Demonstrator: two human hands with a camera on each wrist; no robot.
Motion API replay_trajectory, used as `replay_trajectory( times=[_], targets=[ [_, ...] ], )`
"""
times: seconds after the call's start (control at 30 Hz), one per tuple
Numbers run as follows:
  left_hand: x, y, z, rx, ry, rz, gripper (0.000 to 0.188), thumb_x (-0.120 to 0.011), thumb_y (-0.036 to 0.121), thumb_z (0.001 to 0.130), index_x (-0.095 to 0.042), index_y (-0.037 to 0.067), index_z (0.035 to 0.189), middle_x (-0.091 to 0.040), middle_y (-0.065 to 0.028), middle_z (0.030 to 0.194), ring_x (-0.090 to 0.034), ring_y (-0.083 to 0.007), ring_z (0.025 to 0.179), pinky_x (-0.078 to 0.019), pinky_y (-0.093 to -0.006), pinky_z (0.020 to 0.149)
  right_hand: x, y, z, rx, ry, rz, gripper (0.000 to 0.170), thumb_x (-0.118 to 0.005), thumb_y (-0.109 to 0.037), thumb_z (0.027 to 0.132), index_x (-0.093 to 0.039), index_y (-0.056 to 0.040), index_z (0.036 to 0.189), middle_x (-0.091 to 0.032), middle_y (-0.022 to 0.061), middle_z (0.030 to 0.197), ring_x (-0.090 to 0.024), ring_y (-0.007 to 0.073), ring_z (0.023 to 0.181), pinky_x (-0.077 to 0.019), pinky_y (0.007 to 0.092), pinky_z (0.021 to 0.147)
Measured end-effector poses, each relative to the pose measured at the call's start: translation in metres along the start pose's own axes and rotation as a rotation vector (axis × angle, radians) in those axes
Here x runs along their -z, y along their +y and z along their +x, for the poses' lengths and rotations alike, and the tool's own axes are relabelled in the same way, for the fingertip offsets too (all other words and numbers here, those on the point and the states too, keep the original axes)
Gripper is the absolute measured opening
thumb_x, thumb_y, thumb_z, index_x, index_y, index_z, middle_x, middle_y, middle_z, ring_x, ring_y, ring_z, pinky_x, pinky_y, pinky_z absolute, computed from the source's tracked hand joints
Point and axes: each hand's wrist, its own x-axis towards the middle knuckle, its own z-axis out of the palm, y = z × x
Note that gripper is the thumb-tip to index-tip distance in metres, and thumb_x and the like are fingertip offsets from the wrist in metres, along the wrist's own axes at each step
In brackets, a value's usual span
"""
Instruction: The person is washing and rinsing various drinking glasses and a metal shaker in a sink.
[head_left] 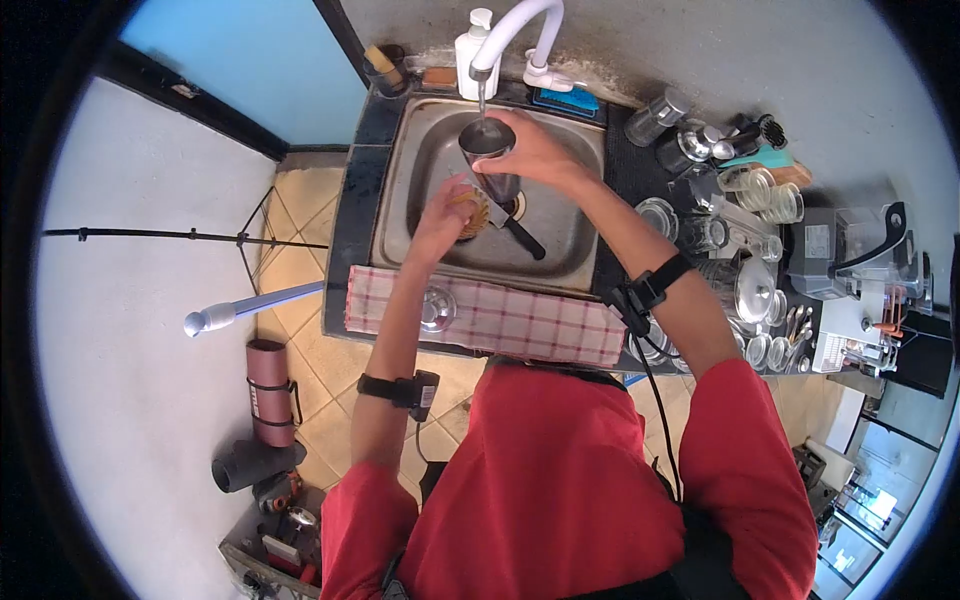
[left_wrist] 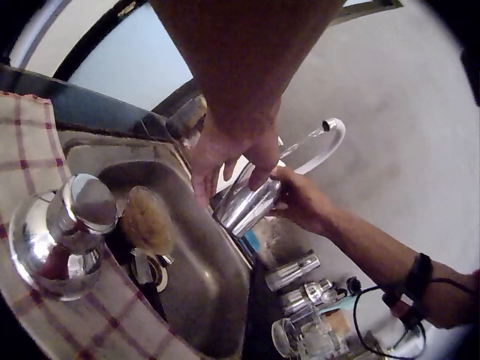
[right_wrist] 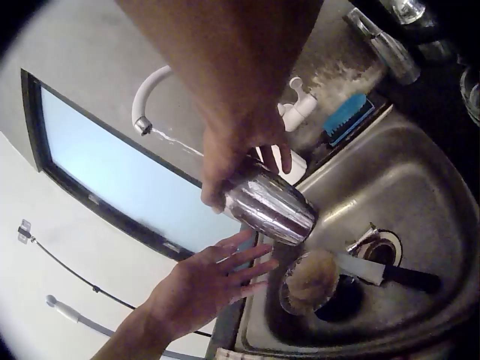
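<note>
A dark bench (head_left: 362, 200) runs along the top and right of the head view, with a steel sink (head_left: 560, 238) set into it at upper center. A red-and-white checked cloth (head_left: 520, 318) lies along the sink's near edge, and a white tap (head_left: 522, 14) arches over the basin from the top of the frame.

The person's right hand (head_left: 535, 150) has its fingers wrapped around a tall metal cup (right_wrist: 271, 208), grasping it near the rim. The left hand (right_wrist: 199, 289) is released, its fingers straight and spread just beside the cup's lower part.

The cup is above the sink, at upper center of the head view, its mouth under the running water (head_left: 482, 100). It is silvery, smooth and polished, with bright streaks and dark reflections down its rounded side; its inside looks gray.

At left in the left wrist view, a shiny domed metal piece (left_wrist: 66, 240) stands on the cloth. A black-handled knife (head_left: 524, 238) and a tan fibrous scrubbing pad (right_wrist: 313, 277) lie in the sink, near the drain (right_wrist: 390, 251).
</note>
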Motion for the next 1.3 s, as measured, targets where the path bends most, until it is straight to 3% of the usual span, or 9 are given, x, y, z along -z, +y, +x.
replay_trajectory(
  times=[0.23,0.33,0.5,0.77,0.87,1.0,1.1,1.13,1.3],
  targets=[
    [-0.024,0.021,-0.001,0.085,0.034,-0.017,0.062,-0.061,0.006,0.085,-0.039,0.011,0.143,-0.053,-0.0148,0.126,-0.056,-0.0195,0.11,-0.0472,-0.0305,0.089,0.01,-0.009,0.004,0.004,0.0,0.035,0.092,-0.083,-0.045,0.064,-0.046,-0.0017,0.136,-0.046,0.0234,0.138,-0.047,0.0344,0.128,-0.0378,0.0379,0.107],
    [-0.03,0.027,0.004,0.114,0.041,-0.004,0.064,-0.06,0.01,0.087,-0.033,0.012,0.144,-0.053,-0.0157,0.126,-0.057,-0.0207,0.111,-0.0488,-0.0321,0.09,0.001,-0.01,0.003,0.063,0.147,0.096,0.1,-0.085,-0.046,0.062,-0.04,-0.0032,0.141,-0.046,0.0228,0.138,-0.045,0.0338,0.129,-0.0375,0.0379,0.107],
    [-0.021,-0.001,0.022,-0.018,-0.083,-0.221,0.058,-0.051,0.012,0.092,-0.022,0.015,0.142,-0.052,-0.0185,0.131,-0.057,-0.0268,0.115,-0.0496,-0.0397,0.095,0.0,-0.014,-0.002,0.114,0.182,0.204,0.097,-0.089,-0.04,0.057,-0.044,0.0011,0.134,-0.052,0.0222,0.129,-0.051,0.0322,0.121,-0.0397,0.0389,0.104],
    [-0.024,0.016,0.024,0.036,0.137,-0.33,0.05,-0.045,0.02,0.098,-0.027,0.016,0.145,-0.046,-0.0155,0.137,-0.052,-0.0288,0.121,-0.0422,-0.0439,0.1,-0.027,0.003,-0.007,0.024,0.319,0.605,0.093,-0.088,-0.026,0.06,-0.038,-0.0019,0.135,-0.055,0.0179,0.123,-0.055,0.0273,0.114,-0.0427,0.035,0.1],
    [-0.016,0.012,0.022,0.076,0.221,-0.251,0.053,-0.047,0.03,0.098,-0.028,0.016,0.145,-0.043,-0.0151,0.139,-0.049,-0.0283,0.123,-0.0407,-0.0437,0.101,-0.045,0.007,-0.005,-0.018,0.333,0.715,0.092,-0.087,-0.024,0.061,-0.038,-0.002,0.135,-0.055,0.0181,0.122,-0.056,0.0268,0.113,-0.043,0.0357,0.1],
    [-0.007,-0.024,0.041,0.028,0.077,-0.253,0.069,-0.046,0.059,0.094,-0.029,0.021,0.148,-0.042,-0.0105,0.144,-0.045,-0.0295,0.128,-0.0367,-0.0445,0.102,-0.052,0.003,0.001,0.027,0.519,0.563,0.092,-0.086,-0.021,0.062,-0.036,-0.0007,0.137,-0.05,0.0195,0.128,-0.05,0.0279,0.121,-0.0392,0.0365,0.104],
    [-0.022,-0.013,0.039,0.082,0.12,-0.301,0.049,-0.04,0.033,0.101,-0.034,0.017,0.146,-0.047,-0.0086,0.139,-0.049,-0.0243,0.123,-0.0402,-0.0407,0.098,-0.048,0.001,0.005,0.104,0.556,0.462,0.094,-0.087,-0.021,0.062,-0.037,-0.0019,0.139,-0.044,0.019,0.137,-0.044,0.0309,0.128,-0.0345,0.0374,0.11],
    [-0.034,0.002,0.03,0.074,0.132,-0.257,0.048,-0.041,0.03,0.1,-0.035,0.013,0.145,-0.05,-0.0088,0.135,-0.051,-0.024,0.121,-0.0411,-0.0395,0.098,-0.045,-0.002,0.003,0.119,0.555,0.435,0.092,-0.085,-0.018,0.062,-0.037,-0.0003,0.139,-0.041,0.0217,0.14,-0.04,0.0344,0.133,-0.0318,0.0391,0.112],
    [-0.044,0.013,0.026,0.033,0.183,-0.263,0.057,-0.053,0.023,0.095,-0.03,0.007,0.145,-0.049,-0.0107,0.133,-0.053,-0.0236,0.12,-0.0461,-0.0381,0.096,-0.029,-0.002,-0.005,0.208,0.446,0.336,0.087,-0.085,-0.015,0.064,-0.041,-0.005,0.138,-0.045,0.0183,0.14,-0.044,0.0306,0.131,-0.0343,0.0392,0.11]
  ],
)
